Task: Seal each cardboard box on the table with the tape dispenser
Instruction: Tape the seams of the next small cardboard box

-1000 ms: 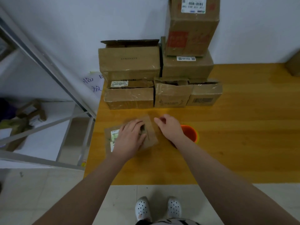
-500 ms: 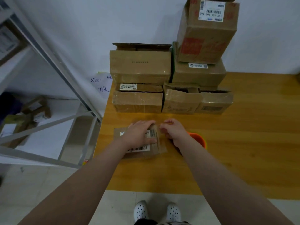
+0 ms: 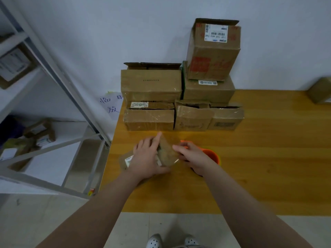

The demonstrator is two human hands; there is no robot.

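In the head view, we see the left hand (image 3: 146, 159) grasping the small box (image 3: 167, 152) near the left edge of the table (image 3: 268, 167), thumb along its near edge and fingers spread over its top, the index finger pointing far. Half a second ago this box lay flat under both hands with a barcode sticker showing; now its right part stands tilted up between the hands, and only a white label (image 3: 129, 160) peeks out left of the left hand. The right hand (image 3: 194, 158) touches the raised right edge with its fingertips (image 3: 177, 148); we cannot tell whether they pinch it or merely rest there. Just behind that hand sits the orange tape dispenser (image 3: 213, 156), on the table as before and held by neither hand.

Far of the hands, the stack of boxes (image 3: 151, 85) stands against the wall, 1 tall box (image 3: 213, 51) on top at the right. 1 lone box (image 3: 319, 90) sits at the far right. A metal shelf (image 3: 53, 72) stands to the left, beside a handwritten paper note (image 3: 112, 104). 2 white shoes (image 3: 154, 241) show at the near edge.
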